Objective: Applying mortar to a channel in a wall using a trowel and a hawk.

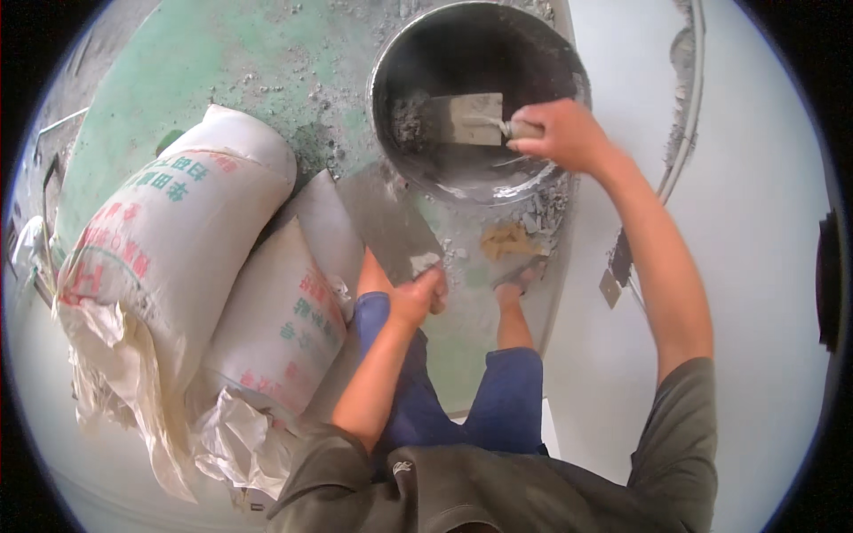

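My right hand (569,135) is wrapped around the handle of a trowel (475,120) with a flat rectangular blade. The blade reaches into a large dark round bucket (577,58), its far end at a clump of grey mortar (408,123) by the bucket's left wall. Lower and to the left, my left hand (419,298) grips a plasterer's hawk (386,209), a flat grey plate held below the bucket's near rim. A small light lump lies on the plate close to my fingers; the hawk's handle is hidden in my hand.
Two bulging white woven sacks, a larger sack (200,222) and a smaller sack (280,320), stand at left with crumpled open tops. Mortar crumbs dot the green floor (213,53). A brown scrap (511,240) lies near my foot. The white wall (755,222) with a conduit (691,124) rises at right.
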`<state>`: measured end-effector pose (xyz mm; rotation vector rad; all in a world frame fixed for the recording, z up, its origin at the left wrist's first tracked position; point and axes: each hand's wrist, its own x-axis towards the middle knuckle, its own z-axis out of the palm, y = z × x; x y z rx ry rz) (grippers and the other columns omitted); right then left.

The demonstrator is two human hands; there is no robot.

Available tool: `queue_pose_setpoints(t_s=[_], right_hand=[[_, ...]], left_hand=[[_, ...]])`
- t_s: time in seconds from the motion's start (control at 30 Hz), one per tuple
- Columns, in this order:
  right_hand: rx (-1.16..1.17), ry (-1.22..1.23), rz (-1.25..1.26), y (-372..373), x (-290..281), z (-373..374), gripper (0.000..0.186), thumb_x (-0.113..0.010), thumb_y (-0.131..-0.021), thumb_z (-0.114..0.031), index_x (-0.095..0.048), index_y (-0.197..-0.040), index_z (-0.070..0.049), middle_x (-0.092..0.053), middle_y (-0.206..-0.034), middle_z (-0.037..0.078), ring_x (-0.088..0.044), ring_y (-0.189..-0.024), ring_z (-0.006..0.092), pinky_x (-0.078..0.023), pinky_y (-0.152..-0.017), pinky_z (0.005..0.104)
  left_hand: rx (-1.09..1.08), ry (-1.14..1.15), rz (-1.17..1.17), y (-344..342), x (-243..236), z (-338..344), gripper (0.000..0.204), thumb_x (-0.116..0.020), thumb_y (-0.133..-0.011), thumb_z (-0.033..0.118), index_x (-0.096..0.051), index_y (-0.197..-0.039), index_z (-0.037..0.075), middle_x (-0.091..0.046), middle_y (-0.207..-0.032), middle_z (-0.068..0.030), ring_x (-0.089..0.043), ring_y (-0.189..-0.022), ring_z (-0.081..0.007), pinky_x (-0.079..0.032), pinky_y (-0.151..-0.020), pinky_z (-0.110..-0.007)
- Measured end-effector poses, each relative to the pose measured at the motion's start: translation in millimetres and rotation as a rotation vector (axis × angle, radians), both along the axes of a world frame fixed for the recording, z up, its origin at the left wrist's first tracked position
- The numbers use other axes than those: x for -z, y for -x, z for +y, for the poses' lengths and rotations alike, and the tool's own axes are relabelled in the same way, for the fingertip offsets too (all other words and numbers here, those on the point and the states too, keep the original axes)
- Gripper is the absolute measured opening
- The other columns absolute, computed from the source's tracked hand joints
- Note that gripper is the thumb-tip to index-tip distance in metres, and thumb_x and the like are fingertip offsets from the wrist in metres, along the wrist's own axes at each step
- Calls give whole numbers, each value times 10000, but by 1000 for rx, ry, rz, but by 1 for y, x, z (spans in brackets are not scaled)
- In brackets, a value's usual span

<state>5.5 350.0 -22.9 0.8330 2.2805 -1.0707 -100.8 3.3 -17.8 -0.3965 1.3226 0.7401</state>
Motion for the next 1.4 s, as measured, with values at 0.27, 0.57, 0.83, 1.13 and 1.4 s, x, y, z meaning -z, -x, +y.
queue_pose_setpoints(t_s=[0.27, 0.57, 0.83, 1.13, 1.4], right_hand=[[548, -204, 503, -75, -94, -115, 326, -703, -819, -257, -648, -1041, -25, -660, -862, 138, -638, -736, 308, -514, -696, 395], [673, -641, 711, -79, -26, -192, 457, -676, -777, -61, -473, -1185, -20, -558, -1139, 198, -579, -980, 390, -491, -804, 423], [761, -556, 743, -95, -4, -197, 443, -667, -720, 22, -485, -1123, -8, -564, -1097, 187, -565, -991, 412, -487, -825, 443], [735, -428, 695, -119, -50, -171, 302, -710, -787, -116, -551, -1021, -9, -593, -975, 162, -605, -833, 351, -505, -712, 389], [950, 883, 615, -74, -49, -114, 302, -625, -931, -310, -577, -784, -51, -530, -630, -1, -494, -553, 68, -395, -497, 230]], left_hand=[[-103, -248, 32, 26, -44, 84, 80, -574, -841, 61, -522, -807, 11, -469, -651, -34, -447, -502, -131, -380, -417, -284], [33, -405, -80, -12, -129, 123, 124, -612, -848, 80, -531, -819, -9, -467, -570, -58, -445, -438, -142, -370, -379, -295], [10, -429, -132, -16, -134, 114, 122, -602, -816, 23, -523, -904, -9, -475, -588, -61, -470, -455, -162, -380, -396, -301], [115, -456, 10, 18, -75, 114, 106, -619, -823, 88, -542, -808, 17, -475, -584, -43, -460, -459, -129, -357, -379, -275], [173, -438, -120, 42, -23, 109, 156, -624, -823, 45, -524, -934, 0, -464, -607, -33, -413, -422, -95, -349, -344, -249]])
